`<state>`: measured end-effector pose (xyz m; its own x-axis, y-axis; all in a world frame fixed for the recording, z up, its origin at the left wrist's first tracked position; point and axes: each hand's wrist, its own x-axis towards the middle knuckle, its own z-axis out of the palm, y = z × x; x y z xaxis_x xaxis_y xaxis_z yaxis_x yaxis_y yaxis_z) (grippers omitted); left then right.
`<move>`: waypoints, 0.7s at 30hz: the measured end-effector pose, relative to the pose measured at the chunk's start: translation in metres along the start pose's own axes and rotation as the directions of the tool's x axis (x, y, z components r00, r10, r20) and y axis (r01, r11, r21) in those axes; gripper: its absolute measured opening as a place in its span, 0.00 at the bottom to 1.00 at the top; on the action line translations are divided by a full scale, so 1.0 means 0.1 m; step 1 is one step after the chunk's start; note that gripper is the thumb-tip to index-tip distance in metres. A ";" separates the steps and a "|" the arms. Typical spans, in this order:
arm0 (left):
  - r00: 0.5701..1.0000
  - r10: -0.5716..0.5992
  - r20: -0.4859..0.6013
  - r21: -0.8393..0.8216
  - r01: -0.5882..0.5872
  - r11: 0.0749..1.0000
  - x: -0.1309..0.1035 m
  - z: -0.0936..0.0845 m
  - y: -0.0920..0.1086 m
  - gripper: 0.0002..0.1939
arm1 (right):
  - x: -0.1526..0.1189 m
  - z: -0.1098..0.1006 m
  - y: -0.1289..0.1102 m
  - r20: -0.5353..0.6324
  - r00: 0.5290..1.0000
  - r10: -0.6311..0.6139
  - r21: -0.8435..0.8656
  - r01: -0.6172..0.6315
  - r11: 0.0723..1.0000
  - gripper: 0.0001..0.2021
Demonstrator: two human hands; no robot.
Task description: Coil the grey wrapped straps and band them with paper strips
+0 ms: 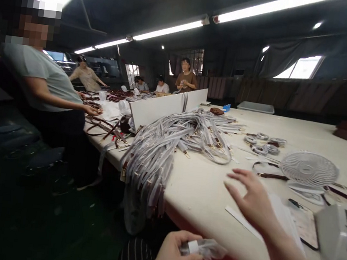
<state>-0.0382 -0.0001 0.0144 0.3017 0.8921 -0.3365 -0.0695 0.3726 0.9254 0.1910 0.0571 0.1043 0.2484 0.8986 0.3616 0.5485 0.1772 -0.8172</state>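
Note:
My left hand (177, 255), low in the view near the table's front edge, grips a crumpled clear plastic-wrapped bundle (204, 252) with a small white label on it. Above the tabletop (198, 188), my right hand (249, 196) is raised with its fingers apart and nothing in them. Under and beside the right forearm lie a white paper strip (242, 221) and some white sheets (283, 215). A large heap of plastic-wrapped straps (172, 138) with metal clasps hangs over the table's edge to the left.
A white fan (309, 168), a phone (304, 224) and a tape dispenser-like device (337, 238) stand or lie at the right. Coiled wrapped straps (259, 149) lie farther back. A low white divider (170, 108) crosses the table. A person (49, 85) stands at the left; others are beyond.

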 end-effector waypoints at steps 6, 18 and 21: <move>0.993 -0.031 0.115 -0.148 0.048 0.988 -0.01 -0.01 0.12 0.31 | -0.64 0.22 -0.03 0.798 0.600 0.057 0.263 -0.433 0.862 0.25; 0.578 0.771 0.269 0.719 -0.653 0.239 0.28 -0.08 0.02 0.12 | -0.95 0.20 0.12 0.607 0.785 0.124 0.156 -0.270 0.950 0.19; 0.280 0.925 0.257 0.734 -0.679 0.001 0.23 -0.08 -0.03 0.19 | -0.98 0.21 0.13 0.619 0.766 0.173 0.157 -0.336 0.929 0.25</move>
<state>-0.0384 0.0210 0.0027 0.2642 0.5283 0.8069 0.4934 -0.7929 0.3576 0.1565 -0.0197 0.0490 -0.2087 0.9677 -0.1416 0.3009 -0.0742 -0.9508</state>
